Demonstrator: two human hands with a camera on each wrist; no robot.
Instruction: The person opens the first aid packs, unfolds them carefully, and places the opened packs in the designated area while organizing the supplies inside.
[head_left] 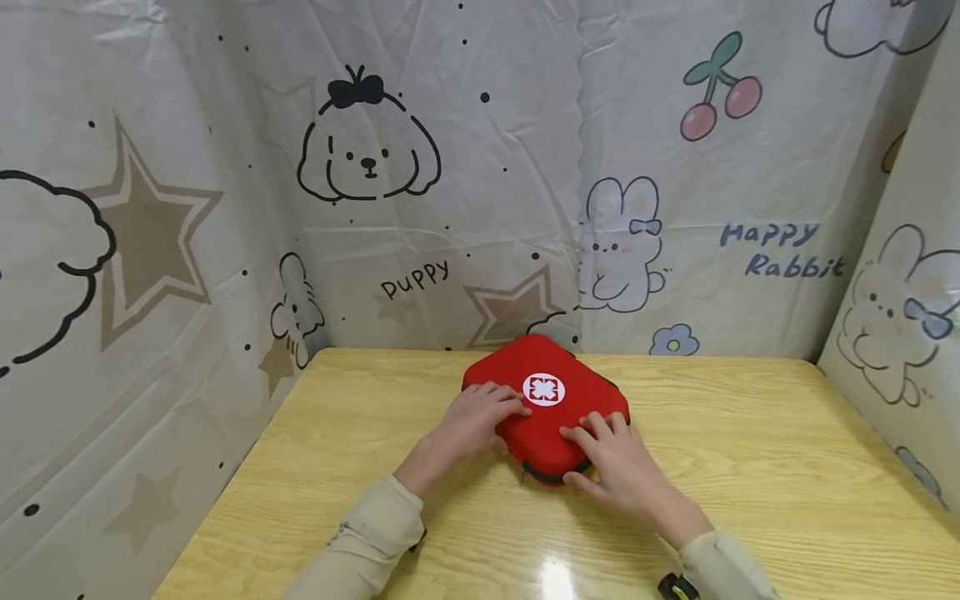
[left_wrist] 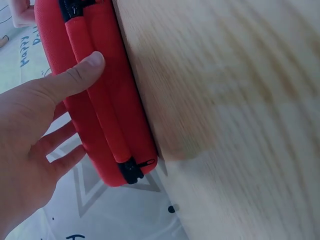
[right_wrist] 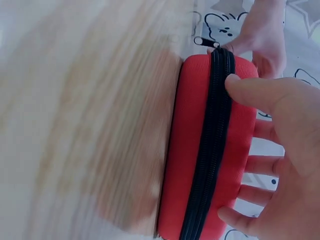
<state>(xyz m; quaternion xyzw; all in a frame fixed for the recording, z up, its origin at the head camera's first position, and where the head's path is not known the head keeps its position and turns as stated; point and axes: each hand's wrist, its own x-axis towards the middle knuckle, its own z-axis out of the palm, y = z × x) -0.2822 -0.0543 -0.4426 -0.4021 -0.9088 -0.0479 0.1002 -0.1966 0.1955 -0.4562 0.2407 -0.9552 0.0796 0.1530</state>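
Observation:
A red zippered first-aid case [head_left: 555,437] lies flat on the table, turned cornerwise, its white round emblem [head_left: 543,389] facing up. My left hand [head_left: 476,419] grips its left side. In the left wrist view the thumb [left_wrist: 80,75] presses the red side wall and the fingers reach over the top. At the near right side my right hand [head_left: 621,467] holds the case the same way. The right wrist view shows that thumb at the black zipper [right_wrist: 212,135], fingers spread on the top. A zipper pull [right_wrist: 205,42] sticks out at the corner.
The light wooden table [head_left: 750,467] carries the case near its back edge. Behind it and at both sides hangs a pale curtain [head_left: 510,167] printed with cartoon animals and stars. A dark wrist strap [head_left: 677,586] shows by the right sleeve.

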